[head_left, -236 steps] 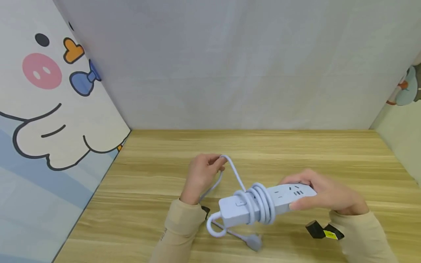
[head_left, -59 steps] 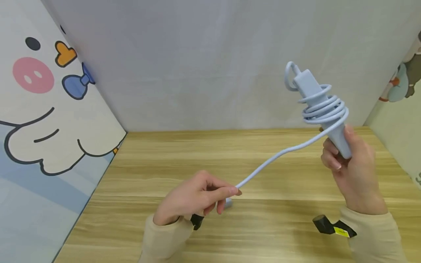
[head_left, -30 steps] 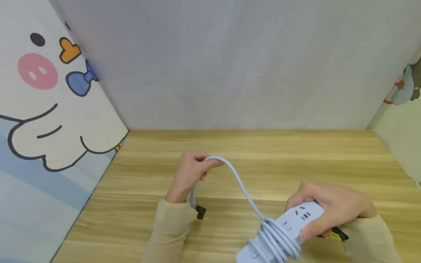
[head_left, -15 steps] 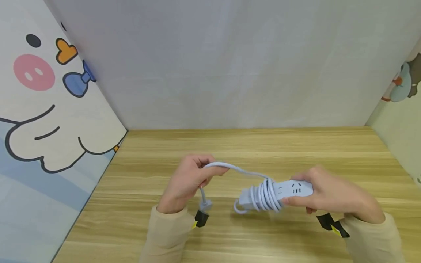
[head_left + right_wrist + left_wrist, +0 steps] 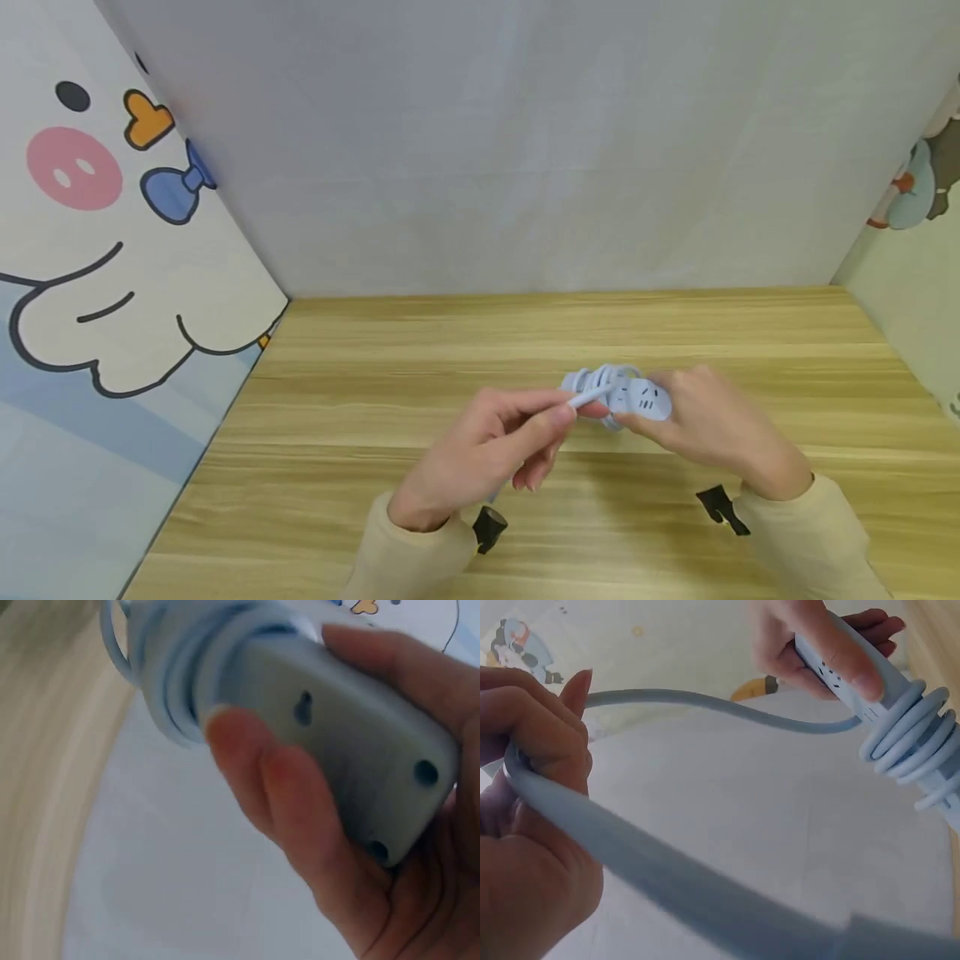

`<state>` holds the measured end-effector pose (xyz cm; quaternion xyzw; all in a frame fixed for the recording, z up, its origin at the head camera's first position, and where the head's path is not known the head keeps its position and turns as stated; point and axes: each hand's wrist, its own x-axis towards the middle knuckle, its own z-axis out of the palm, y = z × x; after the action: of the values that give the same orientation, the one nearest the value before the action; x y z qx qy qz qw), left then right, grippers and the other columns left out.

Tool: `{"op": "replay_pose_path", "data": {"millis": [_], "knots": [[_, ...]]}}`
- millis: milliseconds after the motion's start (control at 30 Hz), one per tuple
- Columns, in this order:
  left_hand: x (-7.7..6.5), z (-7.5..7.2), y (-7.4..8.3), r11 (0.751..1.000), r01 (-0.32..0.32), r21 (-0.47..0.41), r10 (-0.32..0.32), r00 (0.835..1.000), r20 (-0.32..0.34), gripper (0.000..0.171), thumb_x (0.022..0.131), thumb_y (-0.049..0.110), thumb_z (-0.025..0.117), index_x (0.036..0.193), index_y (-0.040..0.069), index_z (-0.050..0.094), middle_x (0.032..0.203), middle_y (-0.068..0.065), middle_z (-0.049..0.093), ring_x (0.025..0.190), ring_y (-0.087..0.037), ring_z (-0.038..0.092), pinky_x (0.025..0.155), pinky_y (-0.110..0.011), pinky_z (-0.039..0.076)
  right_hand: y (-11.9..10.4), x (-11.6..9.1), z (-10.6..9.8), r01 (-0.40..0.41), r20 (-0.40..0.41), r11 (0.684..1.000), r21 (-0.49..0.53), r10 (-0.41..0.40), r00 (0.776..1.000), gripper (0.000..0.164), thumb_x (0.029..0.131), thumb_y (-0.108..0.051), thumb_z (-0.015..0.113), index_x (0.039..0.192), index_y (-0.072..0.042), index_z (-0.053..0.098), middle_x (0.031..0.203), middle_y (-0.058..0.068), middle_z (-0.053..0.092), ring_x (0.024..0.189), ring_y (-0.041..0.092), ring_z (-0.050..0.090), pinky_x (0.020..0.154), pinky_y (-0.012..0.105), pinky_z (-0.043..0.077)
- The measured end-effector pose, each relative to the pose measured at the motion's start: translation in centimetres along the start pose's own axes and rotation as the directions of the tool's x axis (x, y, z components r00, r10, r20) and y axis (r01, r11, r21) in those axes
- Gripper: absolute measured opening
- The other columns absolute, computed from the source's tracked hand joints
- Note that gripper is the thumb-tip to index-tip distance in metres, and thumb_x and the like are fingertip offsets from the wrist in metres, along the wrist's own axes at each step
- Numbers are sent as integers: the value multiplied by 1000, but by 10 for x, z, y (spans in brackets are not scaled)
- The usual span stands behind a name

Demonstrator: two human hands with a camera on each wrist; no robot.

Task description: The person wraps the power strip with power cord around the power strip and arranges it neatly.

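A white power strip with its cord wound around the middle in several loops is tilted in my right hand, which grips its socket end. In the right wrist view the strip's underside shows, fingers wrapped beneath it. My left hand pinches the loose cord between thumb and fingers, close in front of the strip. From the left wrist view, the cord runs in a slack curve from this hand to the windings; its other side passes close by the camera. The plug end is mostly hidden behind the left hand.
Both hands are over a wood-grain table. A pale cloth wall stands behind it, and a cartoon-printed panel rises on the left. Black camera mounts sit at the wrists.
The strip went from pointing up two seconds ago to low, then moved away from me and tilted. The left hand swung right toward it, shortening the visible cord span; both grips stay.
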<state>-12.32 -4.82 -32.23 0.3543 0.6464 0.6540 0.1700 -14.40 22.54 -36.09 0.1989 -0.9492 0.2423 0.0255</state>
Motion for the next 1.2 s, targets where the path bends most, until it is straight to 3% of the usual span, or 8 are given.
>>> {"op": "replay_pose_path", "data": {"millis": [100, 233, 400, 500, 600, 833, 1067, 1200], "knots": [[-2, 2, 2, 998, 23, 51, -24, 999, 22, 30, 108, 14, 49, 123, -3, 68, 57, -9, 44, 44, -11, 41, 41, -24, 36, 8, 3, -2, -77, -34, 995, 62, 79, 996, 45, 92, -38, 74, 110, 2, 70, 67, -4, 62, 53, 6, 51, 47, 23, 42], [-4, -3, 2, 985, 125, 116, -125, 992, -15, 26, 107, 20, 53, 119, 7, 72, 55, -7, 41, 43, -17, 41, 43, -23, 33, 16, 1, -12, -167, -169, 978, 125, 187, 968, 41, 93, -40, 73, 102, 0, 69, 69, 2, 69, 54, 10, 57, 45, 26, 43], [-4, -12, -2, 967, 182, 176, -182, 983, -12, 26, 107, 23, 53, 116, 10, 74, 56, -5, 46, 44, -18, 46, 45, -23, 36, 21, 2, -16, -201, -430, 951, 235, 288, 856, 36, 92, -38, 75, 96, -3, 71, 66, -4, 73, 49, 2, 59, 40, 24, 40], [-3, -16, -6, 962, 187, 200, -191, 981, 5, 28, 108, 23, 52, 114, 7, 74, 56, -4, 48, 44, -21, 47, 45, -24, 38, 22, 4, -16, -112, -513, 906, 407, 329, 793, 32, 94, -27, 74, 106, 3, 70, 67, -16, 72, 52, -2, 65, 45, 17, 49], [-1, -21, -10, 954, 211, 212, -220, 975, 18, 28, 107, 23, 53, 112, 6, 74, 59, -3, 49, 46, -20, 48, 46, -23, 40, 24, 6, -16, 52, -545, 790, 611, 372, 751, 20, 94, -11, 73, 106, 4, 70, 74, -15, 73, 56, 5, 71, 54, 20, 57], [-2, -35, -17, 942, 286, 174, -291, 957, 5, 27, 106, 25, 56, 111, 6, 75, 64, -6, 50, 52, -13, 49, 51, -23, 46, 25, 5, -27, 394, -554, 399, 828, 484, 677, 14, 93, -1, 70, 98, 11, 71, 73, 14, 72, 56, 23, 73, 58, 32, 60], [3, -49, -35, 926, 350, 141, -353, 936, -5, 23, 104, 21, 60, 110, 5, 75, 73, -4, 61, 72, -29, 66, 73, -31, 59, 27, -2, -33, 492, -490, 93, 866, 354, 796, 23, 103, -1, 54, 111, 16, 67, 79, 20, 73, 65, 27, 75, 68, 37, 61], [4, -56, -43, 925, 360, 122, -362, 932, -12, 21, 102, 17, 62, 111, 3, 75, 81, -4, 68, 81, -26, 69, 87, -39, 60, 27, -4, -34, 479, -451, -23, 878, 299, 841, 28, 107, -2, 46, 118, 15, 65, 84, 21, 74, 71, 28, 76, 73, 37, 60]]}}
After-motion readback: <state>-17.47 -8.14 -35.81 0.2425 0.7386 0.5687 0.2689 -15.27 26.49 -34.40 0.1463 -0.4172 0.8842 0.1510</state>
